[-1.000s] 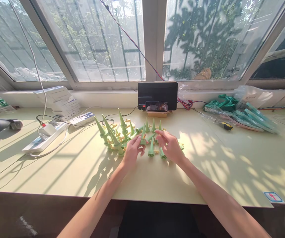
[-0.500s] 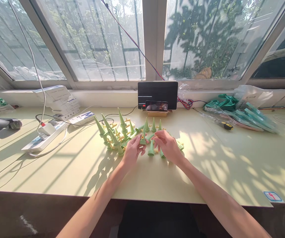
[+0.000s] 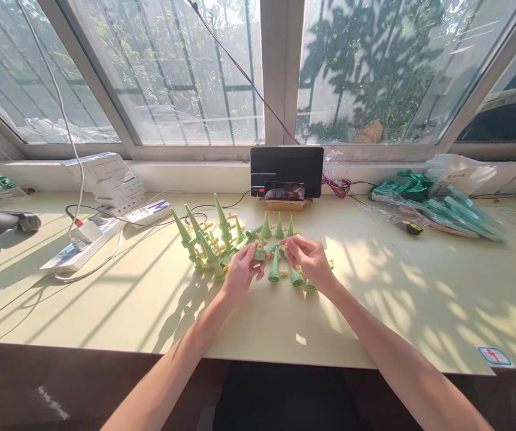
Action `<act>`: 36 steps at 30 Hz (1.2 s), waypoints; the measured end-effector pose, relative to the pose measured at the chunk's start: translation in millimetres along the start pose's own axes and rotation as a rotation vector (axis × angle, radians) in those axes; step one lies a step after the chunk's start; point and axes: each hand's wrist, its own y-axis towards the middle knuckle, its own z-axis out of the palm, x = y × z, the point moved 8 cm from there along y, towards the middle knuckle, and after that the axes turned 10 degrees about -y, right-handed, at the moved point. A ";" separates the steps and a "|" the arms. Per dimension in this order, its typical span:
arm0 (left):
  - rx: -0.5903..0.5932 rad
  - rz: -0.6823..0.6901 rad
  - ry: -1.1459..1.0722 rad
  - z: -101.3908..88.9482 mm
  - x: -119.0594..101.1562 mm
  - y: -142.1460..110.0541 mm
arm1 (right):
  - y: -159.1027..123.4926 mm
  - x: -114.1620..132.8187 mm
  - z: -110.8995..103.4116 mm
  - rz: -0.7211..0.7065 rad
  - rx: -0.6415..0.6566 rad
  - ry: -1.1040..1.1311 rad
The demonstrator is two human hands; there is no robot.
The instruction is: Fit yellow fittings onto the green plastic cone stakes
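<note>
My left hand [image 3: 241,270] is closed around the base of a green plastic watering spike [image 3: 260,252], held upright with its tip up and a small orange-yellow spot on its side. Just to the right, my right hand [image 3: 310,261] has its fingertips pinched together; a tiny pale yellowish bit seems to show there, too small to name. Below and between the hands, several green cones [image 3: 275,270] stand on their wide ends. A group of taller green spikes with yellow valves [image 3: 224,232] stands left of my left hand.
Behind the spikes, a black tablet [image 3: 287,164] with a phone [image 3: 284,191] leans on a stand. On the left lie a white power strip [image 3: 78,248], cables and white boxes [image 3: 114,179]. Green plastic packets [image 3: 455,212] and a black-yellow tool [image 3: 408,227] are at right.
My right hand has shifted slightly right, away from the held spike, showing more of the cones beneath it. My left hand keeps the spike nearly in place.
</note>
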 end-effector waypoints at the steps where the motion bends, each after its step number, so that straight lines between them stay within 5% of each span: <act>1: 0.000 0.000 0.000 0.0 0.1 0.0 | 0.9 -1.1 -0.2 0.013 -0.002 0.033; 13: 0.021 -0.005 0.065 5.4 -2.0 -2.7 | 0.6 0.7 2.1 0.075 0.002 0.105; 19: -0.073 0.040 0.117 -0.1 -5.9 -3.7 | -1.4 4.2 0.5 -0.021 -0.012 -0.067; 36: -0.077 0.073 0.183 1.8 -10.5 -5.0 | -5.1 8.3 1.7 -0.116 -0.031 -0.319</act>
